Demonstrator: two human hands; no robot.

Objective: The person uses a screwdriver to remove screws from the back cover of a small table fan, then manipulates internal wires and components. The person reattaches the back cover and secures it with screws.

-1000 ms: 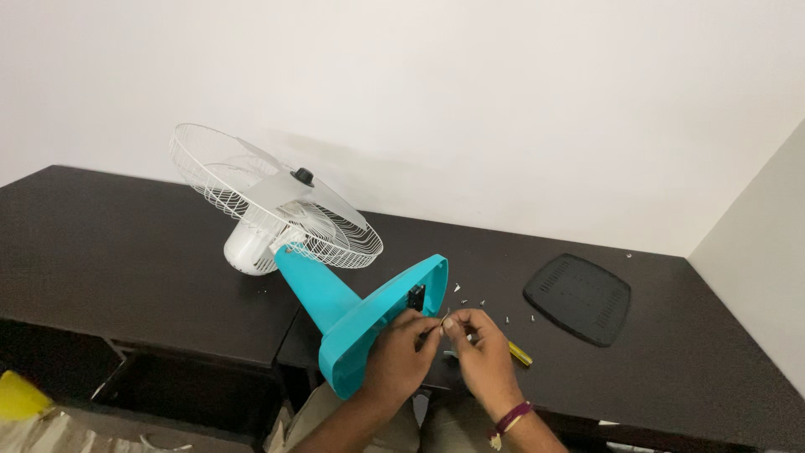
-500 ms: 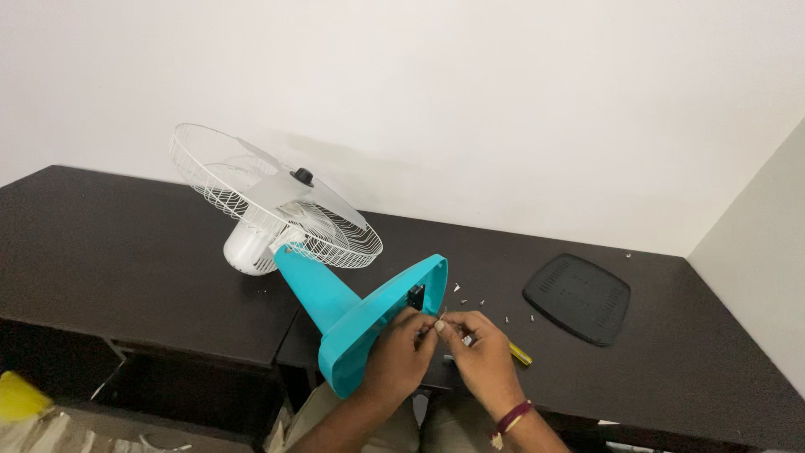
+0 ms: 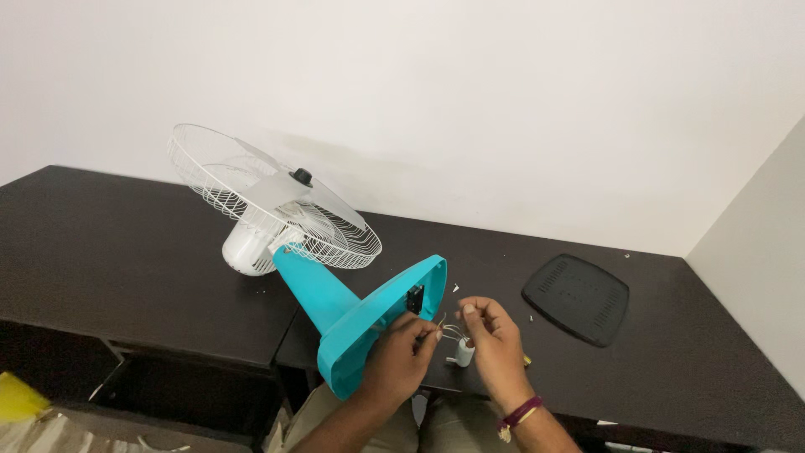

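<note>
A table fan lies on its side on the dark desk (image 3: pixel 117 260), its white wire cage (image 3: pixel 268 201) at the back and its turquoise base (image 3: pixel 369 323) turned toward me. My left hand (image 3: pixel 402 356) pinches thin white wires (image 3: pixel 451 333) at the open underside of the base. My right hand (image 3: pixel 495 344) pinches the same wires from the right. A small white cylindrical part (image 3: pixel 463 352) hangs from the wires between the two hands.
A black vented cover plate (image 3: pixel 576 298) lies on the desk to the right. Small white specks are scattered near it. A yellow-handled tool (image 3: pixel 527 361) peeks out behind my right hand. A yellow object (image 3: pixel 17 396) sits low at the left edge.
Both hands have drawn slightly apart, and the wires with the small white part now show between them. The fan has not moved.
</note>
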